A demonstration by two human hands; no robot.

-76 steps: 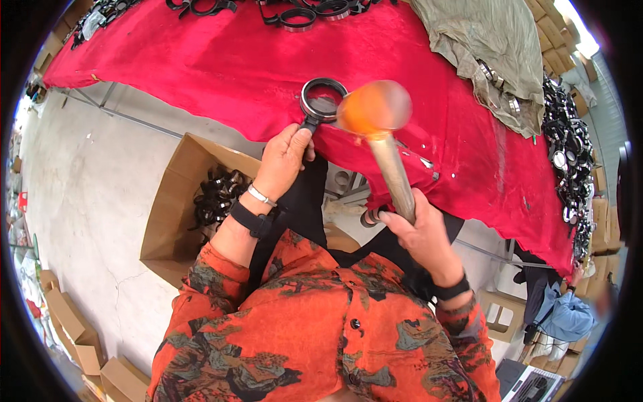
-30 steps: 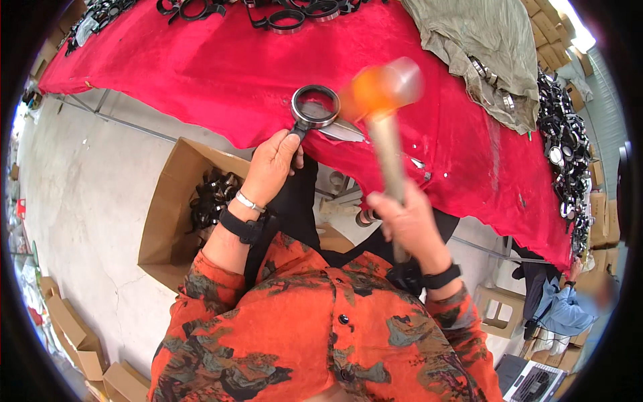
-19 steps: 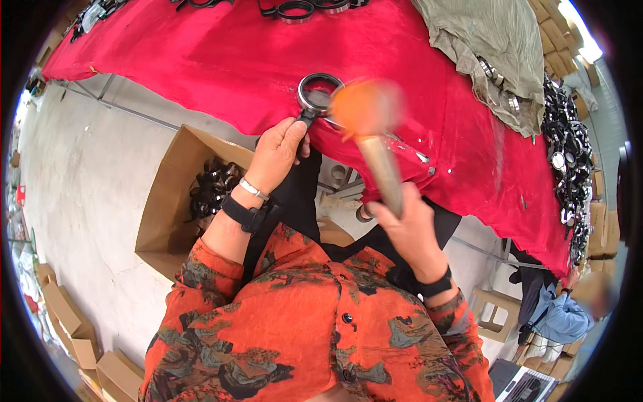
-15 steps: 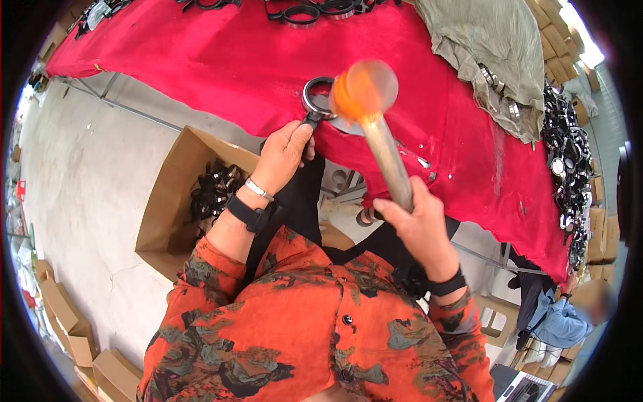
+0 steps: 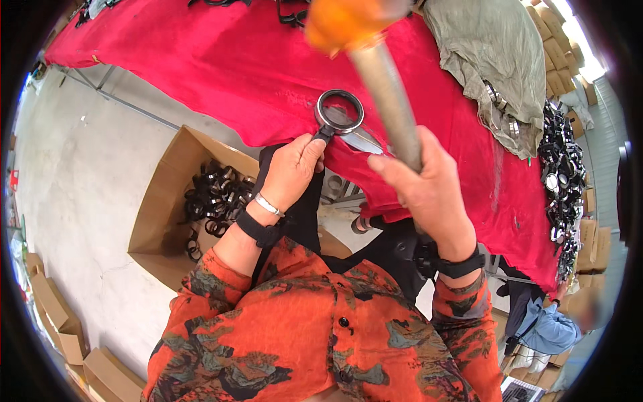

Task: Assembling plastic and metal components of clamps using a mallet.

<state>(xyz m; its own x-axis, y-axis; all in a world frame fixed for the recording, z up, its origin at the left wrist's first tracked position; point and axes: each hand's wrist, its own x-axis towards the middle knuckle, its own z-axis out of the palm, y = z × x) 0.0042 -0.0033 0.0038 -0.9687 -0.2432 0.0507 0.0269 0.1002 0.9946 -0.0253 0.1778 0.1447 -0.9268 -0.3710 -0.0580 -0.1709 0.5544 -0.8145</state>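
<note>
My left hand [image 5: 291, 169] is closed around the short black handle of a round black-and-silver ring [image 5: 339, 128], shaped like a magnifying glass. The ring is at the near edge of the red cloth, and red shows through its middle. My right hand [image 5: 432, 194] grips the handle of a mallet [image 5: 388, 94]. Its orange head is raised, blurred and partly cut off by the upper edge of the view. Beside the ring, a flat silver piece [image 5: 362, 141] shows at the cloth's edge.
The red cloth [image 5: 221, 74] covers the table. By my left arm stands an open cardboard box [image 5: 157, 221] with several black ring pieces [image 5: 218, 194]. A grey-green cloth [image 5: 485, 60] partly covers more pieces at right. Beyond lies a heap of them [image 5: 562, 174], near a person in blue [image 5: 549, 328].
The mallet has risen away from the ring toward the upper edge, and my right hand has moved up with it. My left hand still holds the ring, which sits slightly lower and farther right in view.
</note>
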